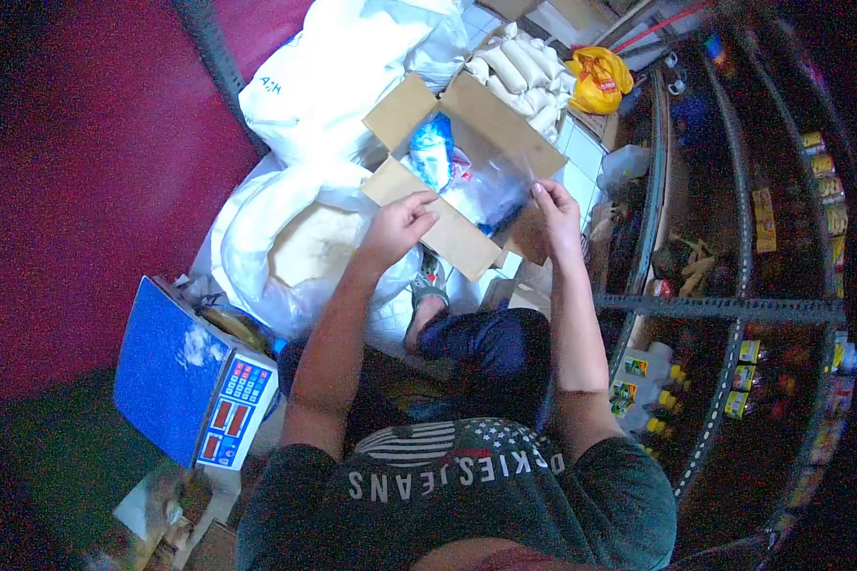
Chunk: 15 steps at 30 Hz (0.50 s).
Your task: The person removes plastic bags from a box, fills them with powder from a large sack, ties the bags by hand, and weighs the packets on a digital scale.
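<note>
My right hand [557,211] pinches the edge of a clear plastic bag [516,175] between thumb and fingers, at the right side of an open cardboard box [507,122]. The thin film hangs over the box, and its lower part blends with other plastic inside. My left hand [400,228] hovers over the box's near flap [448,233], loosely curled, thumb and forefinger a little apart with nothing visible between them. Inside the box lies a blue and white plastic package [432,152]. Just left of my left hand stands an open white sack [248,233] of pale powder or grain [319,243].
A blue-topped digital scale [176,366] stands at the left. Behind are a full white sack [328,76], several filled small bags [519,68] and a yellow plastic bag [600,80]. Metal shelves [724,306] with bottles and packets line the right.
</note>
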### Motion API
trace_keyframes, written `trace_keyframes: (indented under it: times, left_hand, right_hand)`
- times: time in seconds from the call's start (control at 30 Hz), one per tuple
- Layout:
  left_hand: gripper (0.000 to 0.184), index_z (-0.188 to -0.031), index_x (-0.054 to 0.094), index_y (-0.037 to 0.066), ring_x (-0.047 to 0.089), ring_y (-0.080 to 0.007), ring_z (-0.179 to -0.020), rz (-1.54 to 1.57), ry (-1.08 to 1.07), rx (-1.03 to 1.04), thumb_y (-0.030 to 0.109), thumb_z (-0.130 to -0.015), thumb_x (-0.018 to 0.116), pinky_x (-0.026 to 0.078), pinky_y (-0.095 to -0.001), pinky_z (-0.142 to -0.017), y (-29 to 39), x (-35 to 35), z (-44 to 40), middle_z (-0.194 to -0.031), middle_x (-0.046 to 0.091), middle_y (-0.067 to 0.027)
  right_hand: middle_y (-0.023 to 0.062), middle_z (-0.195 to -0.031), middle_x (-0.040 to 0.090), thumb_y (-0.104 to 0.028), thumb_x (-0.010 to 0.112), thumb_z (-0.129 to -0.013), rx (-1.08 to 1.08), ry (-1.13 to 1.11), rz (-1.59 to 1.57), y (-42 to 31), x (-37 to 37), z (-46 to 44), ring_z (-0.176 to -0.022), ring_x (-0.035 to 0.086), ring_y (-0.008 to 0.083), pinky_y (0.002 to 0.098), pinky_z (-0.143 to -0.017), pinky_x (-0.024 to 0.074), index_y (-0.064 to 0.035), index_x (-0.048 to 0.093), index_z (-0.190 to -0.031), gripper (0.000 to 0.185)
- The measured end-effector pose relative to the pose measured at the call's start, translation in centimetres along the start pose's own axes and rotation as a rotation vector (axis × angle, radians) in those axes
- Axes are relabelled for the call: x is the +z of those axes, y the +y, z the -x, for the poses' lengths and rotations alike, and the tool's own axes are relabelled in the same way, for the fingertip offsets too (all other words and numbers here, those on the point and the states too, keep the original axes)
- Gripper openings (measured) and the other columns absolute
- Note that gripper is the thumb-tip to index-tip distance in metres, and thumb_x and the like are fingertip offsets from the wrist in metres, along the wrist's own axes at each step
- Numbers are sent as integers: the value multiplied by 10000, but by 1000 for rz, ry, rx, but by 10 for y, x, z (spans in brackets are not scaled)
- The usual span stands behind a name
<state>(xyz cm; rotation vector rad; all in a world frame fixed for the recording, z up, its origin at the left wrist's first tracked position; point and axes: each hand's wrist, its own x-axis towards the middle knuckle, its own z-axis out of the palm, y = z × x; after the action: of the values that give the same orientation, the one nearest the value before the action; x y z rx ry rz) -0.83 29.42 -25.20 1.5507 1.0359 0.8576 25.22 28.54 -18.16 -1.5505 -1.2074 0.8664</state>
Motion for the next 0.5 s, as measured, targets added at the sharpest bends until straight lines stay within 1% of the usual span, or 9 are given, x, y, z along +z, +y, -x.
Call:
trace_keyframes:
  times: [0.03,0.13,0.23,0.33,0.43,0.5]
  left_hand:
    - [361,-1175,529,74,544,-114,-726,71,23,8,255,-863,561,453,-269,-650,-3,1,-2,-837,595,-37]
    - [384,-1200,509,41,532,-112,-880,366,5,-15,261,-886,533,423,-263,-789,-9,-1,-6,-1029,583,-32]
    - [404,-1209,490,3,512,-111,-984,446,11,63,257,-896,516,364,-274,-893,6,-9,-3,-1151,554,-53]
    - [378,-1188,507,-1,507,-120,-1033,682,-86,-56,243,-900,504,334,-293,-941,11,-13,3,-1183,551,-78]
    - [345,-1152,534,0,521,-125,-1018,617,-53,63,229,-895,510,355,-282,-927,20,-11,4,-1109,586,-73]
    - [318,-1119,554,-3,537,-128,-992,627,-80,35,219,-895,509,373,-274,-907,13,-10,2,-1065,599,-67]
  right_hand:
    - [18,-856,612,-142,557,-872,-20,-19,-45,-4,3,1,-814,539,99,242,-762,420,-17,610,-914,142]
    - [26,-852,616,-156,527,-893,-34,-77,-105,-22,13,15,-817,548,109,251,-773,424,-17,606,-915,162]
    - [44,-862,623,-170,493,-913,-72,-154,-165,-27,25,26,-826,560,124,268,-793,429,-22,593,-915,178]
    - [61,-873,628,-174,475,-919,-11,-207,-233,-37,38,40,-835,570,139,287,-811,430,-26,580,-910,181]
    - [67,-877,628,-179,475,-920,5,-217,-296,-43,49,52,-835,576,149,296,-813,430,-36,573,-898,175]
    - [68,-867,624,-190,476,-922,12,-201,-322,-40,54,56,-827,579,157,302,-808,436,-41,566,-897,175]
